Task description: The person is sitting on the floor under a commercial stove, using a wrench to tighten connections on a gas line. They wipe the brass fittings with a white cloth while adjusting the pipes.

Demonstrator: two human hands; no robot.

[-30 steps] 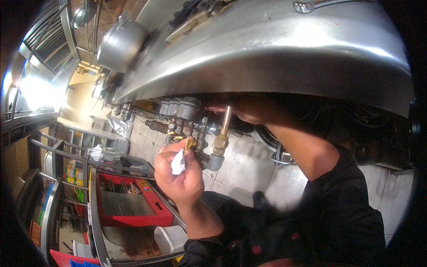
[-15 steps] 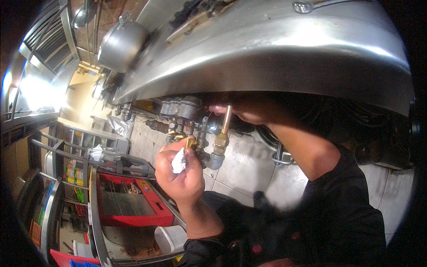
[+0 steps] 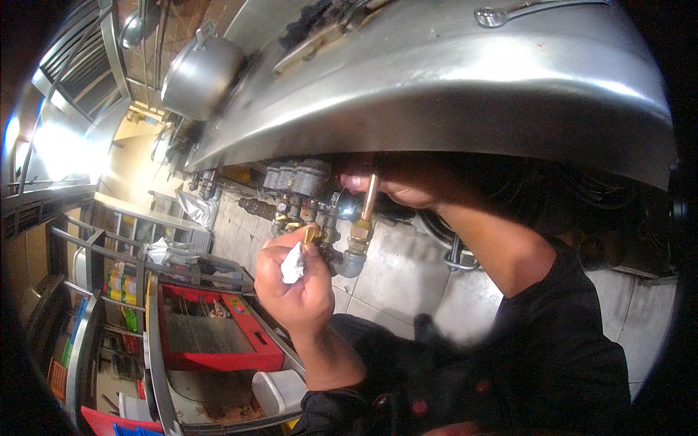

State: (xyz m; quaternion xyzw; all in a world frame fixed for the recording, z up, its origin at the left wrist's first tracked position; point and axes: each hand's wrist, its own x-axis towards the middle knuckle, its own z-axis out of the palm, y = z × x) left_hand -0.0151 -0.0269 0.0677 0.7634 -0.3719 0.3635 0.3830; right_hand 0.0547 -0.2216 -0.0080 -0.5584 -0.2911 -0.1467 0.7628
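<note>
- Left hand [image 3: 294, 280]: is curling into a loose fist below the pipework, pinching a small white wad, apparently tape or paper [image 3: 292, 263], between thumb and fingers, its fingertips touching a small brass fitting [image 3: 311, 233].
- Right hand [image 3: 407, 182]: is reaching up under the steel edge, its fingers closing around the top of a thin copper tube [image 3: 369, 198]; how firmly it is gripping cannot be told, since shadow is covering the palm.
- Copper tube: is running almost upright, slightly tilted, down into a brass nut [image 3: 360, 232] and a grey elbow joint [image 3: 350, 263], just right of the left hand.
- Valve cluster [image 3: 297, 178]: is sitting to the far left of both hands, tucked beneath the counter, with dark pipe ends lined up beside it.
- Stainless steel counter [image 3: 436, 80]: is arching across the top, overhanging both hands; a metal pot [image 3: 200, 76] is resting at its far left end.
- Tiled floor [image 3: 396, 280]: is lying behind the tube and forearms.
- Red tray [image 3: 218, 327]: is standing on a metal rack at lower left, well apart from the hands.
- Dark sleeves [image 3: 538, 349]: are covering both arms near the lower edge.
</note>
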